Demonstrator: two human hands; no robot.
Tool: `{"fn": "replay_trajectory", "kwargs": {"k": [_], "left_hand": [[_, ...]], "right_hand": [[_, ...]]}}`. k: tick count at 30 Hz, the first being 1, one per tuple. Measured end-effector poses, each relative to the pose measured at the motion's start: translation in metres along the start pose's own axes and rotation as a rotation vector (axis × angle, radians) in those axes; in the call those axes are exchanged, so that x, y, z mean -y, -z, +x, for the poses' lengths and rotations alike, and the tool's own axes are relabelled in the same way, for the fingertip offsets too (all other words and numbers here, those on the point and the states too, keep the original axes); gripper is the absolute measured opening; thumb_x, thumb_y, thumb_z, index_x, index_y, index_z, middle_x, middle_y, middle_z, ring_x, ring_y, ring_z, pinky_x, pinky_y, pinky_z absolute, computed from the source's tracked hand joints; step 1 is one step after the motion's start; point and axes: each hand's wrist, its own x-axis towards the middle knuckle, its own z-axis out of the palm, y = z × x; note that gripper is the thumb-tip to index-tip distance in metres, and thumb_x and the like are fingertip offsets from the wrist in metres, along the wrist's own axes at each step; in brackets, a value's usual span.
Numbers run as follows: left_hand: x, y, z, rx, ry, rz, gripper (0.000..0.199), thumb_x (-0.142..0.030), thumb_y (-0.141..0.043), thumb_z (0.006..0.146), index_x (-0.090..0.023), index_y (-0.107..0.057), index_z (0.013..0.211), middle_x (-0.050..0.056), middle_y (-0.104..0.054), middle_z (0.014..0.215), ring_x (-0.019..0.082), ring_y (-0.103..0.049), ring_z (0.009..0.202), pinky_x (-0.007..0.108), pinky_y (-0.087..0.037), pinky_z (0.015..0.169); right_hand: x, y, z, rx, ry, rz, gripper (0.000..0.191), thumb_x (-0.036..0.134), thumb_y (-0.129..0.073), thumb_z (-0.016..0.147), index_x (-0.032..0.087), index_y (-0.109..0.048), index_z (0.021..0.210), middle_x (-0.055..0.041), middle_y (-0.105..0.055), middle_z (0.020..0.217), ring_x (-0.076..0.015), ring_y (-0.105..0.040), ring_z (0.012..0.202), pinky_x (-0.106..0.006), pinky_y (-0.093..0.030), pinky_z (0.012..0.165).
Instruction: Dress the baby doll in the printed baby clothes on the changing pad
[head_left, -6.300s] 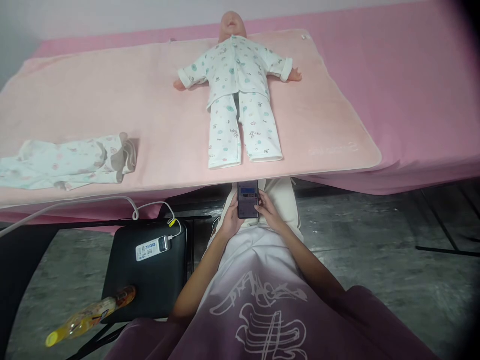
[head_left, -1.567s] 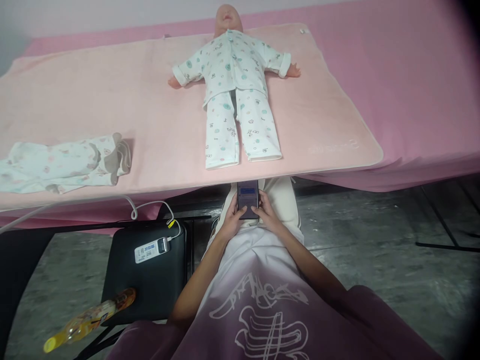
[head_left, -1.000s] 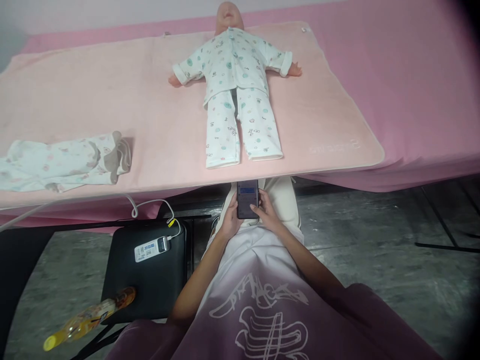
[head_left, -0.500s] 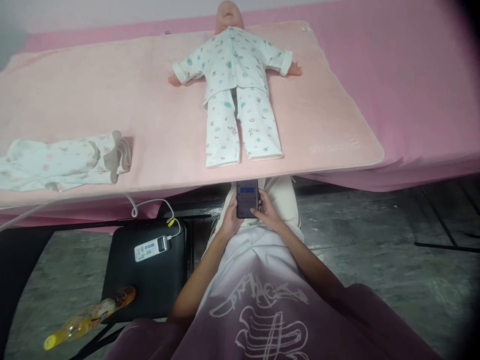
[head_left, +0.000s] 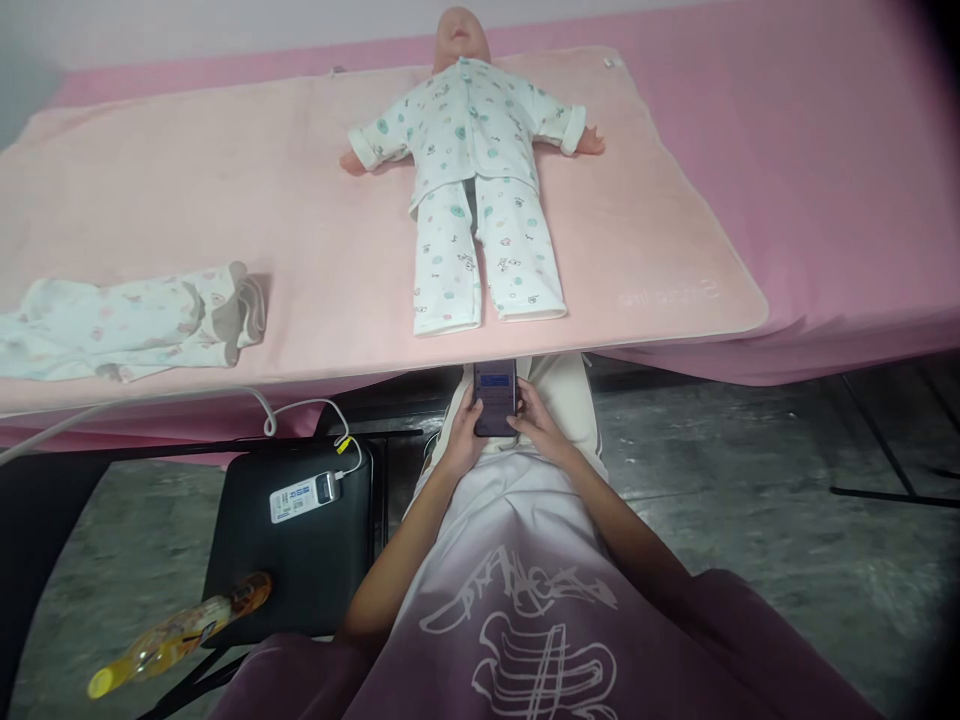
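Observation:
Over my lap, just below the table's near edge, my left hand [head_left: 463,438] and my right hand [head_left: 541,428] grip a dark smartphone [head_left: 496,408] from either side. Its screen is dim, with a blue block near the top. My right thumb rests at the phone's lower right edge, and my left thumb lies along its left side. Beyond the phone, a baby doll [head_left: 462,36] lies on its back on the table, arms spread. It wears a white patterned jacket [head_left: 472,125] and matching trousers [head_left: 448,265].
A pink mat [head_left: 315,230] covers much of the pink-clothed table [head_left: 810,150]. Folded patterned baby clothes [head_left: 127,320] lie at its left. On a black stool [head_left: 247,540] at lower left are a white power bank [head_left: 304,498] with a cable and a yellow-capped bottle [head_left: 172,640].
My right thumb has shifted from over the phone's lower screen to its right edge. The screen looks dimmer. The doll and clothes have stayed in place; the view has tilted very slightly.

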Motion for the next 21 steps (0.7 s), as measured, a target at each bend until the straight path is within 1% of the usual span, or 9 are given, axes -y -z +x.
{"fn": "replay_trajectory", "kwargs": {"k": [3,6,9,13,16,21], "left_hand": [[0.0,0.002,-0.001,0.027,0.009,-0.027,0.083,-0.057,-0.085,0.101,-0.034,-0.059,0.176,0.008,-0.063,0.177,0.038,-0.053,0.172,0.056,-0.046,0.142],[0.0,0.005,-0.002,0.046,0.018,-0.055,0.082,-0.056,-0.083,0.102,-0.034,-0.058,0.177,0.007,-0.062,0.178,0.037,-0.052,0.172,0.055,-0.045,0.143],[0.0,0.006,-0.002,0.047,0.029,-0.06,0.082,-0.055,-0.082,0.103,-0.035,-0.056,0.178,0.008,-0.063,0.177,0.036,-0.052,0.172,0.055,-0.044,0.143],[0.0,0.006,-0.001,0.039,0.017,-0.067,0.081,-0.054,-0.081,0.103,-0.034,-0.056,0.178,0.008,-0.062,0.178,0.035,-0.051,0.173,0.054,-0.044,0.143],[-0.001,0.005,-0.002,0.05,0.024,-0.086,0.078,-0.052,-0.081,0.104,-0.033,-0.059,0.176,0.007,-0.062,0.178,0.035,-0.052,0.173,0.053,-0.043,0.144],[-0.001,0.002,-0.003,0.045,0.016,-0.085,0.075,-0.052,-0.083,0.103,-0.032,-0.063,0.172,0.008,-0.065,0.175,0.036,-0.055,0.17,0.053,-0.046,0.142]], "right_hand": [[-0.001,0.0,0.0,0.004,0.009,-0.027,0.085,0.06,-0.079,0.106,0.038,-0.043,0.179,-0.0088,-0.065,0.155,-0.0254,-0.066,0.121,-0.05,-0.058,0.122],[-0.002,0.0,0.002,-0.003,0.015,-0.046,0.087,0.063,-0.079,0.105,0.036,-0.043,0.179,-0.0096,-0.067,0.151,-0.0252,-0.065,0.119,-0.05,-0.058,0.122],[-0.002,0.0,0.002,-0.007,0.017,-0.052,0.085,0.064,-0.078,0.105,0.036,-0.045,0.178,-0.0096,-0.067,0.149,-0.0251,-0.066,0.118,-0.05,-0.058,0.122],[-0.005,0.001,0.002,0.0,0.019,-0.061,0.084,0.065,-0.076,0.107,0.037,-0.043,0.179,-0.0099,-0.066,0.154,-0.026,-0.066,0.122,-0.052,-0.057,0.124],[-0.009,0.0,0.002,-0.014,0.024,-0.062,0.087,0.065,-0.079,0.106,0.036,-0.041,0.179,-0.011,-0.065,0.156,-0.0264,-0.066,0.125,-0.05,-0.057,0.124],[-0.013,-0.004,0.004,-0.051,0.049,-0.067,0.091,0.065,-0.082,0.104,0.033,-0.041,0.178,-0.0125,-0.065,0.154,-0.0258,-0.065,0.12,-0.046,-0.057,0.117]]}}
